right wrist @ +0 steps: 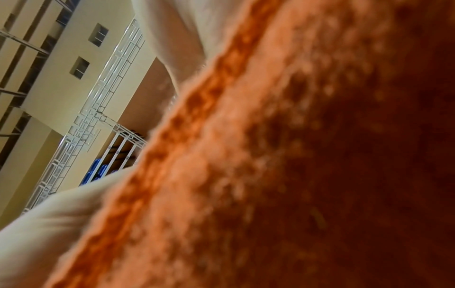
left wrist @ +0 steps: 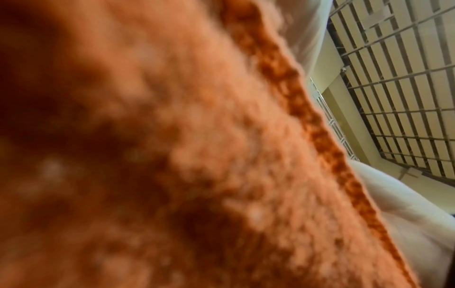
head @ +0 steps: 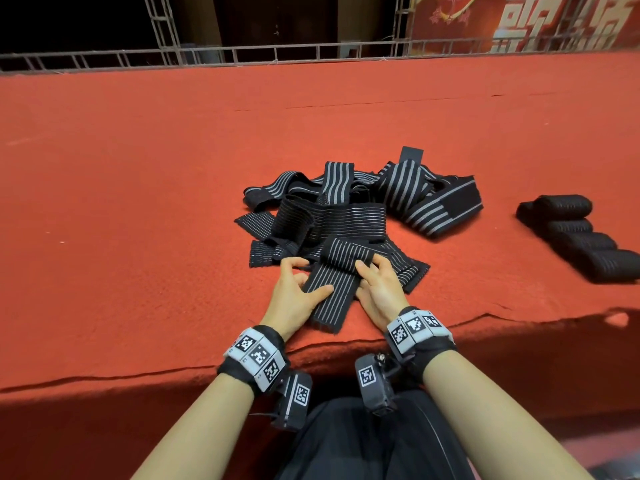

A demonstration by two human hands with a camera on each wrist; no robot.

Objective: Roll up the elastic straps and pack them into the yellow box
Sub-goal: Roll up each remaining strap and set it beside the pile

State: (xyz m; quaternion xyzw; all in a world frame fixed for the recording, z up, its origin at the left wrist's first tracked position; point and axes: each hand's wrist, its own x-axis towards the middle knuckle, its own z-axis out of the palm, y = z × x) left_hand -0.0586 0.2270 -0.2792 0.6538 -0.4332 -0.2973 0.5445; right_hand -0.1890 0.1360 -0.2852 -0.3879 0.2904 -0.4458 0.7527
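Observation:
In the head view, a black elastic strap with grey stripes (head: 332, 296) lies flat at the near edge of the red carpet, its far end folded into a short roll (head: 346, 258). My left hand (head: 304, 277) holds the strap's left side, thumb on top and fingers curled at the roll's left end. On the roll's right end, my right hand (head: 372, 271) pinches with curled fingers. Behind lies a loose pile of straps (head: 346, 209). The yellow box is not in view. Both wrist views show only blurred carpet, no fingers.
Several finished black rolls (head: 575, 237) lie in a row at the right. The carpeted platform's front edge (head: 207, 368) runs just under my wrists. A metal truss railing (head: 277, 51) borders the far side. Bare carpet (head: 121, 202) spreads to the left.

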